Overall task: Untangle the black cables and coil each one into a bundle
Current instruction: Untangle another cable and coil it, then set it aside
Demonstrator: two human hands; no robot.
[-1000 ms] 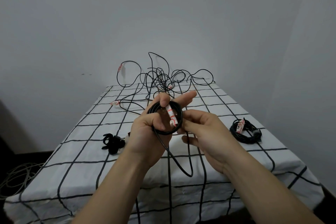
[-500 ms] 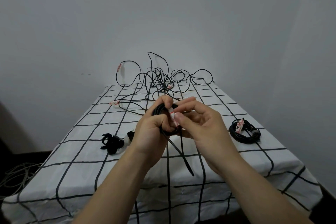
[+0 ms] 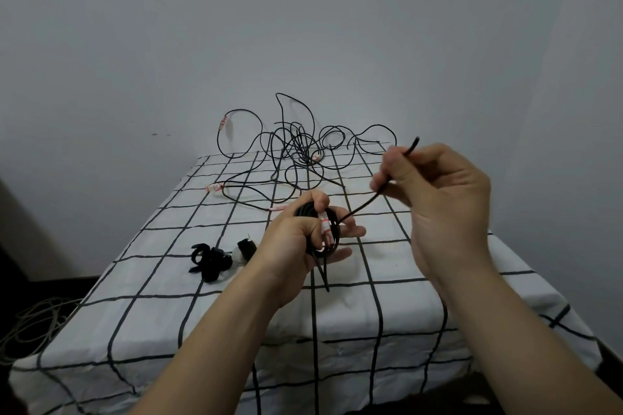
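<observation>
Cloth (image 3: 151, 323): white with a black grid, it covers the worktop and hangs over the near edge.
Floor cable (image 3: 30, 327): a loose heap of pale cable lies low on the left, beside the worktop.
Left grip (image 3: 296, 246): held above the middle of the worktop, its fingers and thumb are clenched round a small coil of black cable, with the thumb over the top of the turns.
Coil (image 3: 305, 209): it stands roughly on edge in the left grip, its flat face toward the camera.
Tag (image 3: 325, 229): white with red marks, it lies across the coil's turns with its long axis close to upright.
Short tail (image 3: 323, 274): a loose end drops from the bottom of the coil and points down toward the near edge. Whether its tip touches the cloth cannot be told.
Right grip (image 3: 445, 209): higher than the left grip and to its right, well apart from the coil. Thumb and forefinger pinch the cable's other end, and the remaining fingers are loosely curled.
Free end (image 3: 360, 206): it runs straight from the coil up and to the right, through the pinch. Its tip sticks out past the fingers and points up and right toward the wall.
Straps (image 3: 209, 259): a small black pile lies on the cloth left of the left grip, with a white piece (image 3: 232, 259) and a small black piece (image 3: 246, 246) just beside it.
Tangle (image 3: 296, 152): at the far end, black cables lie in loose loops, some rising off the cloth, with a few white-and-red tags among them.
Wall (image 3: 303, 27): plain grey, behind the worktop.
</observation>
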